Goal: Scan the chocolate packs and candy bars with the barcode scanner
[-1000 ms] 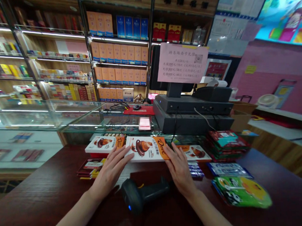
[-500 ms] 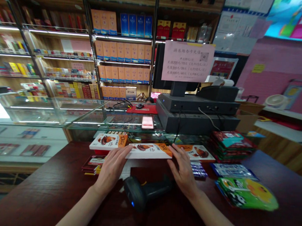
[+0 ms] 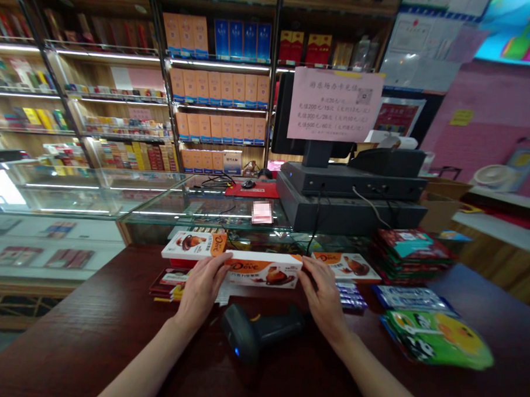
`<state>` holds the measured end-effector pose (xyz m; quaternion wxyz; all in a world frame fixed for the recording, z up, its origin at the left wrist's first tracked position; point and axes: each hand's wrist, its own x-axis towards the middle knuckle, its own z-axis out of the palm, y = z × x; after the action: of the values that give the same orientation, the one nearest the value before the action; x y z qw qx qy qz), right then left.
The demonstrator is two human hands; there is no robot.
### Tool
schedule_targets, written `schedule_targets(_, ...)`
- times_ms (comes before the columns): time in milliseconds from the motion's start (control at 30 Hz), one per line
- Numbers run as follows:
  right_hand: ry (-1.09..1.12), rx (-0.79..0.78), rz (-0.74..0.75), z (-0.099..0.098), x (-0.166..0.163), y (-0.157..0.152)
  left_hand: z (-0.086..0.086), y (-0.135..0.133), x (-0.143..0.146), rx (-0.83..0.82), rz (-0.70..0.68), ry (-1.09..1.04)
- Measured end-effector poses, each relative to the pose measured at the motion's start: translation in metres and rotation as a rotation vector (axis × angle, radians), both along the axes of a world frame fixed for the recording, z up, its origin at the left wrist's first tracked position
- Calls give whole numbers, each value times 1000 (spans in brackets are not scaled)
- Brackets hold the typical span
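My left hand [image 3: 201, 288] and my right hand [image 3: 324, 292] grip the two ends of a white and orange Dove chocolate box [image 3: 265, 272]. The box is raised a little off the dark wooden counter [image 3: 78, 347], with its long side face turned toward me. A black handheld barcode scanner [image 3: 260, 334] lies on the counter just below the box, between my wrists. Two similar chocolate boxes lie flat behind, one to the left [image 3: 194, 244] and one to the right [image 3: 347, 266].
A stack of dark red and teal packets [image 3: 410, 252], a blue packet [image 3: 410, 297] and a green snack bag [image 3: 438, 337] lie at the right. Flat packets [image 3: 165, 283] lie left. A black register with monitor [image 3: 353, 200] stands on the glass showcase [image 3: 116, 199] behind.
The box lay with its top face up one second ago. Both hands have tipped it so that its side face shows toward me, and lifted it slightly.
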<state>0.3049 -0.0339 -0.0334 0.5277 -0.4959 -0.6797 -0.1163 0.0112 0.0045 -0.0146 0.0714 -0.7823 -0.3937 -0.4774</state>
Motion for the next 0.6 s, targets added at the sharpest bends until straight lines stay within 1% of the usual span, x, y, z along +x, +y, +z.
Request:
schedule_targets(167, 100, -26, -28, 1, 0, 3, 2, -1, 3, -88, -51, -20)
schedule_targets(333, 182, -73, -50, 6, -1, 3, 2, -2, 3, -240, -106, 25)
schedule_targets(467, 219, -99, -50, 6, -1, 4, -3, 3, 0, -271, -175, 94)
schedule_targets(600, 223, -131, -34, 6, -1, 4, -7, 7, -2, -289, -193, 132)
